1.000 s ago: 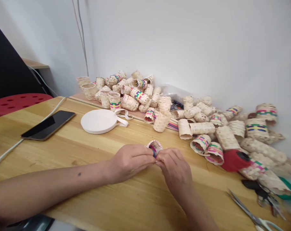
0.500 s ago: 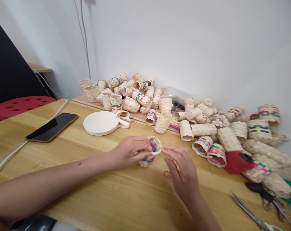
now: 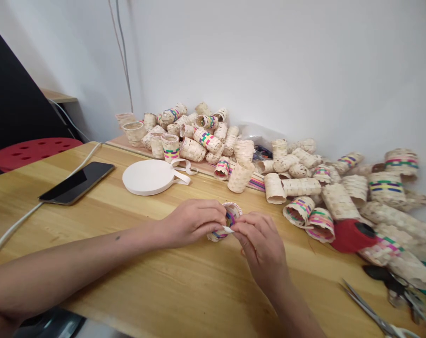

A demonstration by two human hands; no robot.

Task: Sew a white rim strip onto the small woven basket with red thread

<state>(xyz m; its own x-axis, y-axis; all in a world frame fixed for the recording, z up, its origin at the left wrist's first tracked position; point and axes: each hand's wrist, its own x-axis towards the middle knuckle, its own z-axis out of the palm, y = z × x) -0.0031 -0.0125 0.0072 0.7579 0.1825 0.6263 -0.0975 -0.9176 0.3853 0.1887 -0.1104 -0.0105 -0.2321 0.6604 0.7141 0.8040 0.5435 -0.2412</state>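
My left hand (image 3: 193,223) grips a small woven basket (image 3: 230,217) of pale strips, with coloured bands round it, and holds it tilted on its side just above the wooden table. My right hand (image 3: 264,249) comes in from the right and pinches a narrow white strip (image 3: 228,229) against the basket's side. The fingers of both hands nearly meet there. They hide much of the basket's wall, and the rim shows above them.
A white strip roll (image 3: 151,177) and a black phone (image 3: 77,183) lie left of my hands. Heaped woven baskets (image 3: 300,188) line the wall behind. A red spool (image 3: 352,236) and scissors (image 3: 371,312) lie to the right. A white cable (image 3: 40,206) crosses the table.
My right hand moved away from the basket, then returned to pinch the white strip at its side. The basket has turned in my left hand.
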